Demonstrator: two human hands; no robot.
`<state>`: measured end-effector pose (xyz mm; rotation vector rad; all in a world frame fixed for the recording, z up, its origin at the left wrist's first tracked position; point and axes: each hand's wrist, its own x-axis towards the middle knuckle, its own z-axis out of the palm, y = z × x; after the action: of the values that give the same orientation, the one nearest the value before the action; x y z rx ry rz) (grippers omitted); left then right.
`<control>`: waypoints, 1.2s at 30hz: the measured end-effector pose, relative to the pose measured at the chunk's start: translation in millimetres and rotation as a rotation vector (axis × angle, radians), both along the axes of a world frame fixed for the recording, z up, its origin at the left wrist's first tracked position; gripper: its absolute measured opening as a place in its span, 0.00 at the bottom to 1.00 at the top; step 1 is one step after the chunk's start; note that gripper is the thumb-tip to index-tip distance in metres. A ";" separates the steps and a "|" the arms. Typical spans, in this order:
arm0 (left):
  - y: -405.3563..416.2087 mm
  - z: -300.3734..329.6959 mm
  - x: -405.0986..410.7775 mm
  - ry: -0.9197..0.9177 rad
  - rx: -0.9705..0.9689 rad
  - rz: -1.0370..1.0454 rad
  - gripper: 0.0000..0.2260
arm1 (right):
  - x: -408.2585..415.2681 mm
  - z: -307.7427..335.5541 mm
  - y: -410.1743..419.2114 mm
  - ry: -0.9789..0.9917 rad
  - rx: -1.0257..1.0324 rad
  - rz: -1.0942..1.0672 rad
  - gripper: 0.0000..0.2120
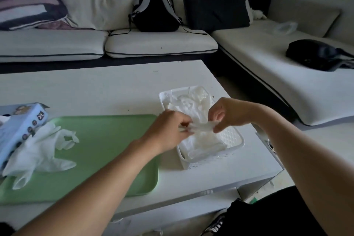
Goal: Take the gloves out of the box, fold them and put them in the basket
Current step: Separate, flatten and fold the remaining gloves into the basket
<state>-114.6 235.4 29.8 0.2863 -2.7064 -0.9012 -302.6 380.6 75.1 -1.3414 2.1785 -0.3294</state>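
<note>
Item: one thin translucent white disposable glove, held stretched between your two hands directly above the white perforated plastic basket. Your left hand pinches its left end with curled fingers; your right hand pinches its right end between thumb and fingertips. Both grips are narrow and closed on the glove. Item: the basket, at the right of the low white table, already containing several folded white gloves laid in its bottom. Item: a flat pale green tray, just left of the basket, near the table's front edge. Item: two loose white gloves, unfolded, lying on the left part of the tray. Item: a light blue cardboard glove box marked XL, at the far left, its lower edge touching the loose gloves. Item: a black backpack on the white sofa beyond the table.
</note>
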 end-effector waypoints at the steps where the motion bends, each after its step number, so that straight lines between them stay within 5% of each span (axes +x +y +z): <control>1: 4.7 0.9 2.0 -0.045 -0.039 -0.027 0.02 | 2.6 -1.1 1.5 0.015 0.016 0.012 0.13; 5: 16.0 4.8 5.5 -0.256 -0.163 -0.101 0.12 | 14.4 1.6 5.8 0.049 0.130 0.076 0.10; 10: 18.2 14.0 6.6 -0.452 -0.241 -0.201 0.07 | 31.6 18.5 7.5 -0.008 0.320 0.107 0.09; 15: 15.9 22.1 -2.5 -0.282 -0.215 -0.094 0.16 | 18.4 16.6 -14.1 0.151 -0.008 0.016 0.07; 19: 8.0 21.7 -9.2 -0.403 -0.572 0.001 0.22 | 27.5 -9.2 -37.0 0.224 0.191 0.065 0.50; 21: 2.5 19.0 -4.5 -0.477 -0.516 -0.047 0.21 | 33.5 -19.5 -46.8 0.290 0.369 0.116 0.58; 26: -38.9 38.7 37.6 -0.297 -0.131 0.027 0.20 | 60.5 21.5 -71.6 0.499 0.317 0.093 0.45; 29: -85.0 47.6 85.2 -0.290 -0.164 0.140 0.14 | 98.6 41.7 -94.2 0.653 0.068 0.168 0.30; 31: -117.5 46.7 127.6 -0.330 -0.213 0.270 0.16 | 133.7 33.7 -118.2 0.473 -0.153 0.283 0.22; 33: -145.8 45.0 172.2 -0.404 -0.184 0.414 0.20 | 173.6 14.6 -142.3 0.258 -0.216 0.367 0.22; 36: -176.4 46.3 220.2 -0.559 -0.101 0.554 0.25 | 220.8 -22.6 -169.1 0.282 -0.191 0.478 0.33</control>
<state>105.5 59.0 76.1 1.3585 -2.8635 -0.5716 -81.8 211.5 52.5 -2.0654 1.9876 -0.1714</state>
